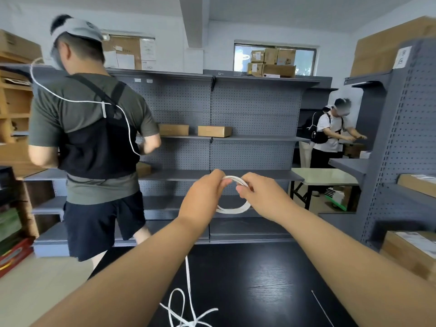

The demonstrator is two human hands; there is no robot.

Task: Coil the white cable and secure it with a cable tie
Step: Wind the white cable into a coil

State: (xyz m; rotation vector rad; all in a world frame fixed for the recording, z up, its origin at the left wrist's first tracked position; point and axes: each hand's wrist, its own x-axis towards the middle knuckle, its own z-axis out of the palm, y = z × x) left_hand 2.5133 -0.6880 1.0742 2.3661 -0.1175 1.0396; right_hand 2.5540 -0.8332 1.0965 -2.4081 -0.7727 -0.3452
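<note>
We can read no text: the labels on the cardboard boxes (pixel 271 63) are too blurred.

- Both arms stretched fwd over a black table (pixel 259 279); left hand (pixel 203 197) and right hand (pixel 262 197) raised, held close together.
- White cable (pixel 233 210) wound in several loops between them; each hand pinches the top of the coil, bottom arc hangs free below.
- Loose cable runs down from the hands to the table, lying in tangled loops near the front edge.
- Thin cable tie (pixel 322 308) lies flat on the table, right of the loose loops (apart from them).
- Grey pegboard shelving (pixel 247 109) behind; two other people at shelves w/ cardboard boxes (pixel 214 131).
</note>
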